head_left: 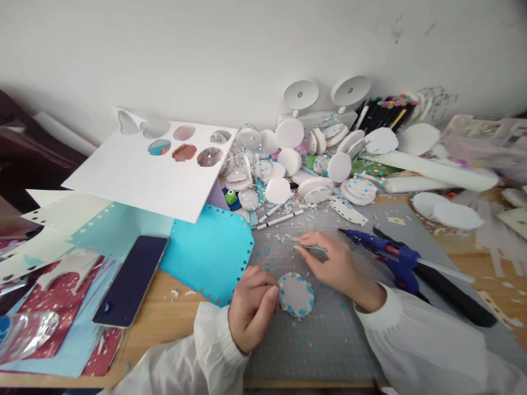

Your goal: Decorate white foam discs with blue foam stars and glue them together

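My right hand [329,260] pinches thin tweezers [316,247] over the grey cutting mat [329,351]. The tweezer tips point left, among tiny white and blue paper bits [284,239]. My left hand [253,307] is curled into a loose fist, with nothing seen in it. Just right of its thumb lies a round white disc [296,295] with blue dots around its rim, flat on the mat. To the left of the disc, a bright blue paper sheet [206,252] with small holes punched along its edge reaches close to my left hand.
A blue glue gun [382,249] lies on the mat at right. Many white discs [278,190] are heaped at the back by the wall. A phone [130,280], a white sheet with holes [144,181] and stacked papers cover the left. Markers [382,112] stand behind.
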Available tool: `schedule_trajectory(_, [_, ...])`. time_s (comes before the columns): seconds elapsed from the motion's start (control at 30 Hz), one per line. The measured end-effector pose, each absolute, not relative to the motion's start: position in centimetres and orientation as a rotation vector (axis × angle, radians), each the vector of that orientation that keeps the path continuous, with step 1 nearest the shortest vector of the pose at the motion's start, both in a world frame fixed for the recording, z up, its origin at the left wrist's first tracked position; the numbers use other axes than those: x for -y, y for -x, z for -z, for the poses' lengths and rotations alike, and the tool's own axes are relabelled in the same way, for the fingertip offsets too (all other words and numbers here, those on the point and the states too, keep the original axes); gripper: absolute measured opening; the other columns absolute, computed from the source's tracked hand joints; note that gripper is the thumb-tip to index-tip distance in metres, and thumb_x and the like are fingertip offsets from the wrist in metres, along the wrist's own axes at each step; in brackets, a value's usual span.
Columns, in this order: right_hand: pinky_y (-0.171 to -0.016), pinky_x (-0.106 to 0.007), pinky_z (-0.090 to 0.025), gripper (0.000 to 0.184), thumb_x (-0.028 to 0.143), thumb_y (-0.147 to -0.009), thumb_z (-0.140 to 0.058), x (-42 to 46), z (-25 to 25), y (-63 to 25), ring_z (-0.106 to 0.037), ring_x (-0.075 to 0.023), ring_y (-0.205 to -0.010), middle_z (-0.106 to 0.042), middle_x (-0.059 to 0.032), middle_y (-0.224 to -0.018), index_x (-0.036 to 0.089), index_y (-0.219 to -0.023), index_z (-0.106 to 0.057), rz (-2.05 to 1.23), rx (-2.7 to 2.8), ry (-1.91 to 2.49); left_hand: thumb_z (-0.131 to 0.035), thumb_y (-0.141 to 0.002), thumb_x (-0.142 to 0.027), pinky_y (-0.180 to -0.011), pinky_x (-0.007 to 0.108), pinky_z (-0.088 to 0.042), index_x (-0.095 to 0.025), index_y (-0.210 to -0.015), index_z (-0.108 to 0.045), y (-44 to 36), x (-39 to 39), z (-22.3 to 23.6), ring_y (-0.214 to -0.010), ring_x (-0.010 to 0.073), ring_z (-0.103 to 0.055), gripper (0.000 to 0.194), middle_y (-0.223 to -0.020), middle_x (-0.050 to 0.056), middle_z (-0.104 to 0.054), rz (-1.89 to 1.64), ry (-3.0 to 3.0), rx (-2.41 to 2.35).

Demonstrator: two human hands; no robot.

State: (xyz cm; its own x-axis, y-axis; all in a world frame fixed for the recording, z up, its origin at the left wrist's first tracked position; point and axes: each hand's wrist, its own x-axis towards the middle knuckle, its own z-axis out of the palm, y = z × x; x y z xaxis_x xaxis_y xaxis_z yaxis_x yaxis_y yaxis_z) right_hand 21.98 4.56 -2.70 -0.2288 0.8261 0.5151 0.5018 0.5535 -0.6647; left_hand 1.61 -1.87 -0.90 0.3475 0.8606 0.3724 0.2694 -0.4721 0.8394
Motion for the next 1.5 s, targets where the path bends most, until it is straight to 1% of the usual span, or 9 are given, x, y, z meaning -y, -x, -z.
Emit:
schedule_trajectory(0.37, [-0.069,-0.032,-0.055,0.004,0.020,-0.083,-0.062,-4.4,2.4,-22.0,-0.070,-0.0198,-0.079,-0.072,-0.0046,-0.082,0.023,-0.084,-0.060,-0.491,1.803,1.156,-0.031,-0.097,-0.025,-0.070,0.035,-0.037,-0.017,-0.058,-0.051,-1.6,1.9,0.9,-0.067,0.0162,-0.050,0.045,-0.067,0.006,-0.059,-1.095,-1.915,-0.983])
schedule_trajectory(0.47, [-0.064,-0.030,-0.055,0.007,0.025,-0.082,-0.065,-4.2,1.5,-22.0,-0.068,-0.0192,-0.072,-0.069,-0.0037,-0.072,0.022,-0.079,-0.060,-0.672,1.629,1.194,-0.031,-0.097,-0.026,-0.070,0.034,-0.039,-0.017,-0.061,-0.054,-1.5,1.9,0.8,-0.068,0.0163,-0.053,0.044,-0.070,0.006,-0.060,-1.107,-1.883,-0.979])
schedule_trajectory(0.6, [-0.050,-0.025,-0.049,0.019,0.031,-0.077,-0.071,-3.5,0.4,-21.8,-0.059,-0.0127,-0.052,-0.061,0.0018,-0.060,0.021,-0.074,-0.055,-1.117,1.252,1.179,-0.038,-0.096,-0.026,-0.070,0.031,-0.044,-0.015,-0.077,-0.061,-1.5,1.8,0.4,-0.077,0.0178,-0.057,0.032,-0.077,0.008,-0.061,-1.162,-1.794,-0.948])
schedule_trajectory(0.73, [-0.044,-0.023,-0.044,0.027,0.034,-0.071,-0.074,-2.3,0.3,-21.2,-0.054,-0.0107,-0.047,-0.055,0.0044,-0.054,0.021,-0.072,-0.050,-1.498,0.952,1.113,-0.046,-0.094,-0.026,-0.068,0.028,-0.043,-0.016,-0.084,-0.061,-1.7,1.8,0.7,-0.074,0.0162,-0.055,0.021,-0.076,0.005,-0.059,-1.228,-1.644,-1.033])
schedule_trajectory(0.97, [-0.041,-0.025,-0.043,0.026,0.037,-0.071,-0.075,-1.2,-0.2,-21.3,-0.051,-0.0111,-0.043,-0.057,0.0047,-0.053,0.025,-0.072,-0.052,-1.485,0.991,1.029,-0.057,-0.089,-0.031,-0.062,0.024,-0.043,-0.016,-0.093,-0.064,-2.1,1.7,0.9,-0.069,0.0136,-0.053,0.017,-0.075,0.004,-0.060,-1.174,-1.372,-1.159])
schedule_trajectory(1.03, [-0.044,-0.028,-0.048,0.025,0.039,-0.073,-0.074,-1.0,-0.3,-21.2,-0.051,-0.0120,-0.042,-0.056,0.0054,-0.052,0.026,-0.073,-0.052,-1.451,1.043,1.038,-0.058,-0.087,-0.030,-0.061,0.024,-0.044,-0.015,-0.093,-0.065,-2.1,1.6,0.7,-0.066,0.0131,-0.053,0.018,-0.073,0.004,-0.060,-1.174,-1.395,-1.136])
schedule_trajectory(1.13, [-0.059,-0.035,-0.056,0.023,0.036,-0.076,-0.071,-0.7,-0.3,-21.0,-0.052,-0.0122,-0.043,-0.055,0.0071,-0.050,0.027,-0.075,-0.051,-1.455,1.085,1.021,-0.060,-0.086,-0.029,-0.058,0.024,-0.044,-0.014,-0.087,-0.066,-2.2,1.4,0.5,-0.061,0.0124,-0.053,0.016,-0.069,0.004,-0.061,-1.172,-1.458,-1.103])
schedule_trajectory(1.23, [-0.071,-0.039,-0.058,0.020,0.030,-0.077,-0.071,-0.5,-0.1,-21.0,-0.052,-0.0115,-0.045,-0.056,0.0076,-0.051,0.026,-0.077,-0.051,-1.466,1.077,0.976,-0.060,-0.086,-0.025,-0.057,0.023,-0.042,-0.014,-0.079,-0.064,-2.3,1.4,0.5,-0.060,0.0121,-0.052,0.014,-0.066,0.003,-0.060,-1.174,-1.492,-1.104])
schedule_trajectory(1.5, [-0.070,-0.036,-0.057,0.014,0.025,-0.079,-0.070,-0.1,0.3,-21.3,-0.055,-0.0119,-0.049,-0.058,0.0063,-0.054,0.027,-0.080,-0.055,-1.484,1.060,0.929,-0.059,-0.086,-0.021,-0.057,0.023,-0.041,-0.015,-0.075,-0.064,-2.2,1.6,0.6,-0.060,0.0117,-0.052,0.013,-0.064,0.002,-0.059,-1.158,-1.511,-1.118])
